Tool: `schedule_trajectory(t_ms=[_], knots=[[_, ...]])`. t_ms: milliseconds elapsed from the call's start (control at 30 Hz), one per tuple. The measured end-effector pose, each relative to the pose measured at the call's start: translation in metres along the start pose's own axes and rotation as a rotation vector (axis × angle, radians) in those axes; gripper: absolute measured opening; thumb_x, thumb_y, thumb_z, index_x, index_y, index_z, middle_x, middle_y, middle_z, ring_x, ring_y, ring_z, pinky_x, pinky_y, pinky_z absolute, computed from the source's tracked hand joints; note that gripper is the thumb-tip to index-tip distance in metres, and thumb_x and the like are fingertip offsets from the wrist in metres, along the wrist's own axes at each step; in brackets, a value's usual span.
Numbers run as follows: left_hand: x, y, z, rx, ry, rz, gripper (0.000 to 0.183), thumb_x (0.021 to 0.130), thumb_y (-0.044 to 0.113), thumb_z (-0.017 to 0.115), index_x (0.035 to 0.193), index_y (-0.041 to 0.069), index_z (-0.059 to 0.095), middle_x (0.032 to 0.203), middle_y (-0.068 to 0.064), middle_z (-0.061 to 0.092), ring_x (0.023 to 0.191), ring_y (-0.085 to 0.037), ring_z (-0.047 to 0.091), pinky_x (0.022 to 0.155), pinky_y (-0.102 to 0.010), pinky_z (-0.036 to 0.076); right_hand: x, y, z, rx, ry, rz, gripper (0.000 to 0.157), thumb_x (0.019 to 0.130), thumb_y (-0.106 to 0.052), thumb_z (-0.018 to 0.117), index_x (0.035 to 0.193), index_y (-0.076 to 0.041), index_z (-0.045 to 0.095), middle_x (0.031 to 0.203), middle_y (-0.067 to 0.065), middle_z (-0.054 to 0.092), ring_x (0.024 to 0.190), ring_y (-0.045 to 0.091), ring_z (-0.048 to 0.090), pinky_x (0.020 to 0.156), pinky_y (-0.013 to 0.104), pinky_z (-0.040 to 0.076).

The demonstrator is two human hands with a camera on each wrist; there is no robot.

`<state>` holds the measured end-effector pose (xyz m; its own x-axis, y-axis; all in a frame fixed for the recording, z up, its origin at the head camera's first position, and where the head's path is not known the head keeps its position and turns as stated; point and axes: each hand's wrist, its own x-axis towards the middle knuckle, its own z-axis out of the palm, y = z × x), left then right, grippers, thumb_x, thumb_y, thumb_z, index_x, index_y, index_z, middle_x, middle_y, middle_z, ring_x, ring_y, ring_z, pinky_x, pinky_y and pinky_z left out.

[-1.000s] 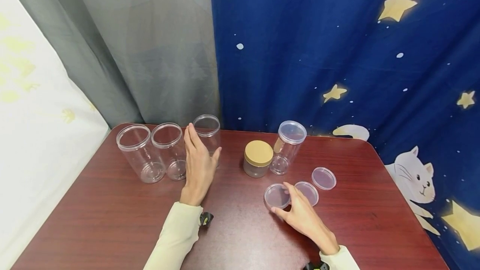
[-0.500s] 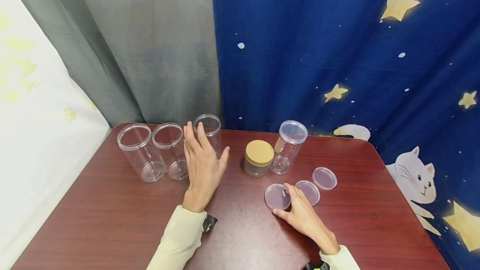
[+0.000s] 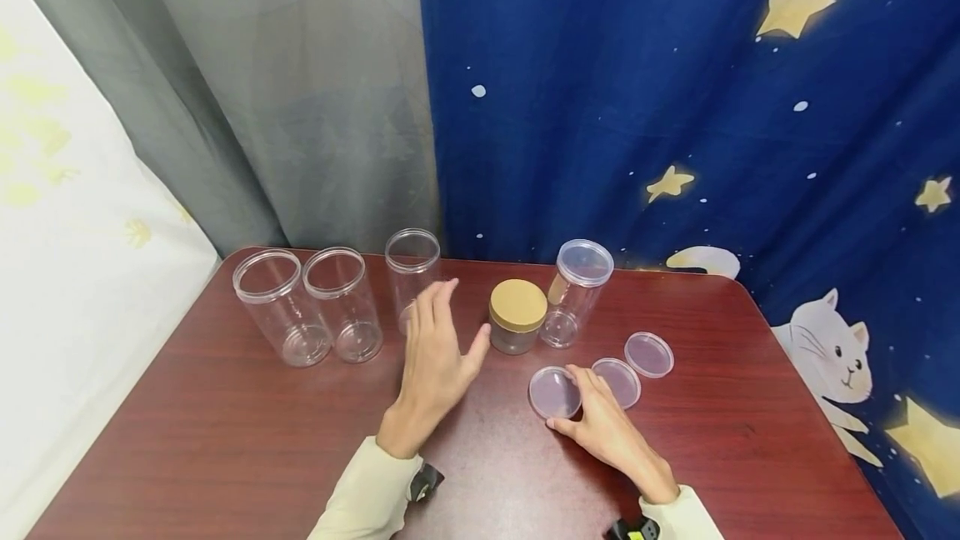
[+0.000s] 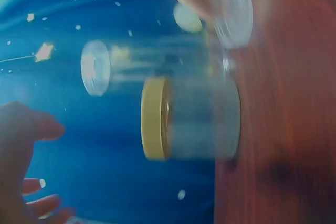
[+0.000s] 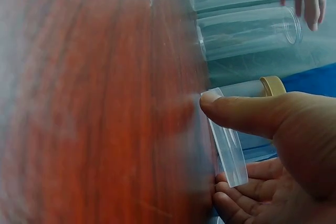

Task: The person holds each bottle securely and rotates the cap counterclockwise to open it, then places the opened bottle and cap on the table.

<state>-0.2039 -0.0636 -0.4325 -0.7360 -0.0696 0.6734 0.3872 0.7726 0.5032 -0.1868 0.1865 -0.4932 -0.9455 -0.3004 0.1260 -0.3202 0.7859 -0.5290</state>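
Observation:
My left hand (image 3: 433, 369) is over the table with fingers extended and thumb spread, holding nothing. Its thumb is just left of a short clear jar with a gold lid (image 3: 517, 307); in the left wrist view this gold-lidded jar (image 4: 155, 119) stands ahead of the fingers. With thumb and fingers my right hand (image 3: 609, 432) pinches a round clear lid (image 3: 553, 394) by its edge, low over the table. The right wrist view shows the thumb on the rim of that lid (image 5: 231, 153). Two more clear lids, a middle one (image 3: 617, 384) and a far one (image 3: 649, 355), lie beyond.
Three tall clear jars without lids stand at the back left: an outer jar (image 3: 288, 319), a middle jar (image 3: 345, 302) and a third jar (image 3: 412, 261). A tall lidded jar (image 3: 577, 298) stands right behind the gold-lidded one. Curtains (image 3: 540, 107) hang behind the table (image 3: 225, 440).
My left hand has come away from the third tall jar, moving right and nearer toward the gold-lidded jar, its thumb spreading wider. My right hand keeps its hold on the lid.

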Motion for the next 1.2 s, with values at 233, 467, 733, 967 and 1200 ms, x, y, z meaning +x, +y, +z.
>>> schedule_trajectory(t_ms=[233, 467, 733, 967, 1200], knots=[[-0.004, -0.003, 0.018, -0.157, -0.405, -0.253, 0.098, 0.079, 0.037, 0.082, 0.152, 0.003, 0.027, 0.149, -0.018, 0.043, 0.137, -0.033, 0.043, 0.111, -0.053, 0.037, 0.001, 0.000, -0.002, -0.004, -0.002, -0.003, 0.077, 0.071, -0.020, 0.089, 0.133, 0.005, 0.052, 0.122, 0.015, 0.061, 0.118, 0.031, 0.054, 0.100, 0.047, 0.044], [0.000, -0.013, 0.043, -0.293, -0.508, -0.407, 0.119, 0.071, 0.035, 0.089, 0.156, 0.006, 0.013, 0.156, -0.020, 0.032, 0.143, -0.036, 0.035, 0.114, -0.054, 0.032, 0.001, -0.001, -0.002, -0.004, -0.007, -0.014, 0.076, 0.070, -0.018, 0.089, 0.132, 0.006, 0.052, 0.123, 0.017, 0.060, 0.120, 0.032, 0.053, 0.102, 0.048, 0.043], [0.005, -0.024, 0.066, -0.180, -0.560, -0.448, 0.125, 0.063, 0.034, 0.094, 0.154, -0.001, 0.016, 0.151, -0.028, 0.036, 0.140, -0.042, 0.035, 0.114, -0.055, 0.031, 0.002, -0.002, 0.000, 0.007, -0.018, -0.017, 0.071, 0.067, -0.018, 0.091, 0.126, 0.003, 0.057, 0.122, 0.014, 0.058, 0.118, 0.030, 0.051, 0.102, 0.047, 0.042], [0.005, -0.024, 0.076, -0.245, -0.563, -0.566, 0.122, 0.062, 0.032, 0.096, 0.155, 0.006, 0.020, 0.149, -0.019, 0.045, 0.137, -0.040, 0.041, 0.110, -0.059, 0.034, 0.003, -0.001, 0.000, 0.017, -0.037, 0.009, 0.073, 0.065, -0.020, 0.093, 0.126, 0.001, 0.058, 0.121, 0.012, 0.057, 0.118, 0.030, 0.050, 0.100, 0.047, 0.042], [0.004, -0.021, 0.087, -0.279, -0.510, -0.552, 0.118, 0.062, 0.028, 0.095, 0.153, 0.008, 0.024, 0.145, -0.024, 0.046, 0.136, -0.042, 0.041, 0.109, -0.061, 0.033, 0.004, 0.000, 0.000, 0.017, -0.031, 0.001, 0.072, 0.064, -0.019, 0.093, 0.124, 0.001, 0.059, 0.120, 0.011, 0.057, 0.117, 0.029, 0.051, 0.100, 0.047, 0.042]])
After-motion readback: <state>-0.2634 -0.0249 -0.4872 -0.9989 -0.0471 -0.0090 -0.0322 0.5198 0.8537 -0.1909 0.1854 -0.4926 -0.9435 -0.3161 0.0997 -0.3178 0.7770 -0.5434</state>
